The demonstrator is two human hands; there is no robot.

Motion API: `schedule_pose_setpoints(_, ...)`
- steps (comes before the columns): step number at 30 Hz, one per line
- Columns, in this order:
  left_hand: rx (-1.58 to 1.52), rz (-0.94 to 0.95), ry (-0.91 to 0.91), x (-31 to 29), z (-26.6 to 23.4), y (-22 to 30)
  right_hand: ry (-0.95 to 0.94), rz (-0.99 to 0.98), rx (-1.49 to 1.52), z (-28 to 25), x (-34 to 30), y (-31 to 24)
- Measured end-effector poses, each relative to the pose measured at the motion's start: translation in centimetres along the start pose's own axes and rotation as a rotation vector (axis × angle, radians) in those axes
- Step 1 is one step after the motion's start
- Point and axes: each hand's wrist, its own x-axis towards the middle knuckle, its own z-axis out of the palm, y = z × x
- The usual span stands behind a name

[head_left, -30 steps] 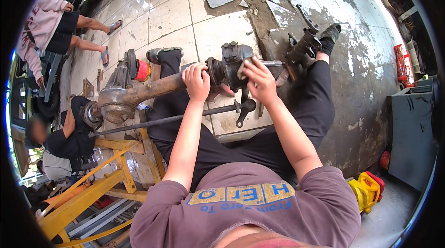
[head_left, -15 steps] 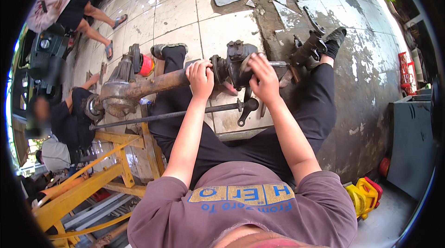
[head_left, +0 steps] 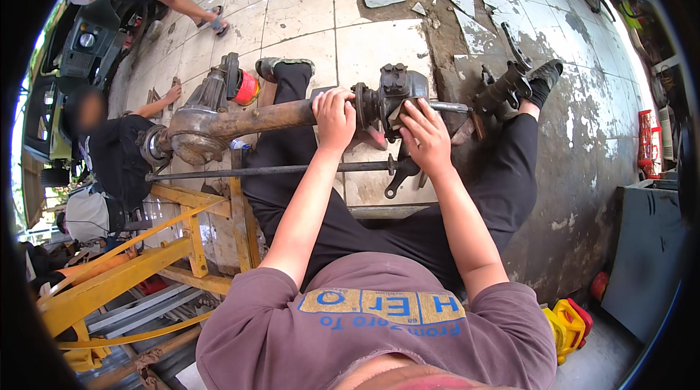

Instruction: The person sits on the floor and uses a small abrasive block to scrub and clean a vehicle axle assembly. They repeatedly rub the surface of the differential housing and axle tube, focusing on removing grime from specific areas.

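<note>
Axle point(head_left: 266, 119) (1): I see its long axis run L–R, hub point(head_left: 412, 85) end pointing R, crossing the L leg point(head_left: 294, 82).
Rod point(head_left: 292, 170) (1): approx. parallel, nearer torso point(head_left: 379, 284).
L hand point(head_left: 335, 120): fingers curled over axle; can't tell if clamped.
R hand point(head_left: 427, 136): pinches 1 pale scrap point(head_left: 395, 114) against hub.
Co-workers point(head_left: 117, 149): 2, far L.

One axle point(head_left: 273, 117), two hands point(head_left: 335, 117) point(head_left: 425, 135) (the wearer's)
</note>
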Motion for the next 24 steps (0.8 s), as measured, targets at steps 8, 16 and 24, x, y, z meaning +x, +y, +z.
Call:
schedule_pose_setpoints(8, -0.012, -0.011, -0.052, 0.0, -0.4, 0.3, -0.042, 0.035, 0.103, -0.8, -0.8, 0.1)
schedule_pose_setpoints(16, -0.019, 0.006, -0.046, 0.0, -0.6, 0.8, -0.032, 0.013, 0.122, -0.9, -0.1, -0.3)
schedule_pose_setpoints(24, -0.023, -0.003, -0.054, 0.2, -0.6, 0.7, 0.070, 0.088, 0.183, 0.2, 0.5, 0.0)
